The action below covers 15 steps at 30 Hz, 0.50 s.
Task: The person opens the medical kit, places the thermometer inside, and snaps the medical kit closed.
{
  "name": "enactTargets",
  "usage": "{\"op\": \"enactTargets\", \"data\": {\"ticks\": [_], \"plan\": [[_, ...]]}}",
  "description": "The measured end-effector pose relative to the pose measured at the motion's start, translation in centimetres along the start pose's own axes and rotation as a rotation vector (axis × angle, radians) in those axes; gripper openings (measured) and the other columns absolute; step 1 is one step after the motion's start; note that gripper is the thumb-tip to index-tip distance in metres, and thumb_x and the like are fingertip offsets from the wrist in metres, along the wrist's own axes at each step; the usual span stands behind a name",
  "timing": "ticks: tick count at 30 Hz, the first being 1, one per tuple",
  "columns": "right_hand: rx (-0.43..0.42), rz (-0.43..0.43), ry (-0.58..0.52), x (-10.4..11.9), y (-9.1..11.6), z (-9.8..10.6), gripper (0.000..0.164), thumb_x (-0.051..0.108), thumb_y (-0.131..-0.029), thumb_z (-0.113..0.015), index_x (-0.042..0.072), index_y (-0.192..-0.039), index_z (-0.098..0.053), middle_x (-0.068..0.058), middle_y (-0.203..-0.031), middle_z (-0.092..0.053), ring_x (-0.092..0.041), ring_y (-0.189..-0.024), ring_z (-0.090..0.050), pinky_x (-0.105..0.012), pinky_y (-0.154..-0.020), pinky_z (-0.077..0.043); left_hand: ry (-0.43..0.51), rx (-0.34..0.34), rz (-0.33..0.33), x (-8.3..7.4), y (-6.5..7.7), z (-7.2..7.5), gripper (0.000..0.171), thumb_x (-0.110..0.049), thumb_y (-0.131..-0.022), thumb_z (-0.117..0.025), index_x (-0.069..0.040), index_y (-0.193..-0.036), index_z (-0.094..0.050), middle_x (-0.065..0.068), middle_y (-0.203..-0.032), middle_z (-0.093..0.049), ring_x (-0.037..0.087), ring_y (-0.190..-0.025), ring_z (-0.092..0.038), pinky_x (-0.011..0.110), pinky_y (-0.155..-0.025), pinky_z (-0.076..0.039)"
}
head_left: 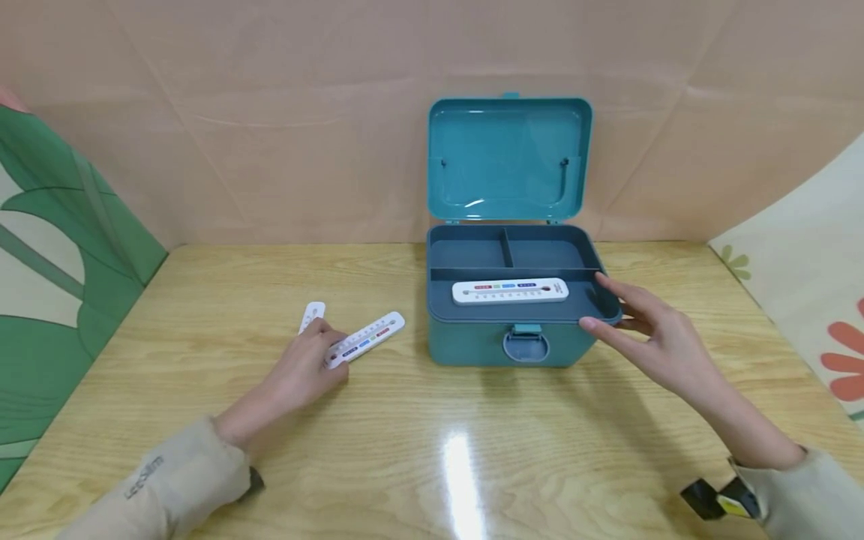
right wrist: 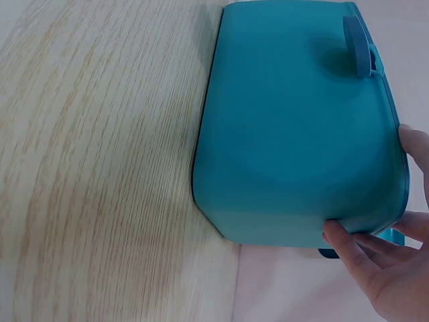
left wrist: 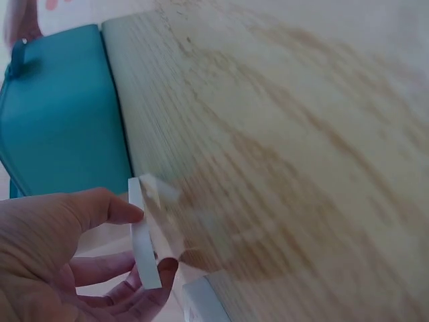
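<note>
My left hand [head_left: 304, 369] pinches one end of a white thermometer [head_left: 370, 337] between thumb and fingers, left of the box. In the left wrist view, that thermometer's thin white edge [left wrist: 142, 238] shows between thumb and fingers. Another thermometer [head_left: 312, 312] lies on the table just behind the hand, partly hidden by it. A teal storage box [head_left: 466, 346] stands with its lid raised. One more thermometer [head_left: 511, 291] lies lengthwise in the front compartment of its dark tray. My right hand [head_left: 668, 341] holds the box's front right corner, thumb at the front rim and fingers along the side.
The raised lid [head_left: 509, 157] leans back near the curtain [head_left: 304, 135] behind the table. Two smaller compartments [head_left: 467, 247] lie at the tray's rear. A latch [head_left: 526, 345] hangs on the box's front. Patterned cloths [head_left: 61, 300] flank the wooden table [head_left: 378, 450].
</note>
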State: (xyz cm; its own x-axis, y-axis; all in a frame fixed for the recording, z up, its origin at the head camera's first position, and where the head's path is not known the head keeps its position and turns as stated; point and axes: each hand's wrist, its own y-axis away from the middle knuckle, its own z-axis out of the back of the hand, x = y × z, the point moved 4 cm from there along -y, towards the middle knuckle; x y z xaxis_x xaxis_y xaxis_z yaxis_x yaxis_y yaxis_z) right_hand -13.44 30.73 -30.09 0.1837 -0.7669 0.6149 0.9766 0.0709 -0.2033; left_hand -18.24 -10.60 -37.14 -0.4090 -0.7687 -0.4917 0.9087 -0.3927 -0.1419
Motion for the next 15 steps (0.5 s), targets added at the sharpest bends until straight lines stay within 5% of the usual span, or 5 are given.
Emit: {"op": "enactTargets", "data": {"ticks": [7, 15], "plan": [[-0.001, -0.001, -0.001, -0.08, -0.04, -0.03, 0.067, 0.025, -0.088, -0.070, 0.018, -0.147, -0.039, -0.026, -0.143, -0.043, -0.039, -0.109, -0.058, 0.004, -0.075, -0.039, -0.011, -0.034, -0.076, -0.36, 0.06, 0.17, 0.034, -0.006, -0.074, -0.071, 0.007, -0.105, -0.067, 0.014, -0.099, -0.059, 0.016, -0.077, -0.054, 0.027, -0.065, -0.046], [-0.001, -0.013, 0.006, 0.02, -0.04, -0.03, 0.067, 0.027, -0.088, -0.070, 0.020, -0.147, -0.039, -0.024, -0.144, -0.043, -0.032, -0.109, -0.060, 0.004, -0.075, -0.039, 0.065, -0.057, -0.045, -0.45, -0.06, 0.42, 0.036, -0.011, -0.075, -0.073, 0.005, -0.107, -0.067, 0.010, -0.099, -0.059, 0.017, -0.082, -0.052, 0.025, -0.068, -0.043]]}}
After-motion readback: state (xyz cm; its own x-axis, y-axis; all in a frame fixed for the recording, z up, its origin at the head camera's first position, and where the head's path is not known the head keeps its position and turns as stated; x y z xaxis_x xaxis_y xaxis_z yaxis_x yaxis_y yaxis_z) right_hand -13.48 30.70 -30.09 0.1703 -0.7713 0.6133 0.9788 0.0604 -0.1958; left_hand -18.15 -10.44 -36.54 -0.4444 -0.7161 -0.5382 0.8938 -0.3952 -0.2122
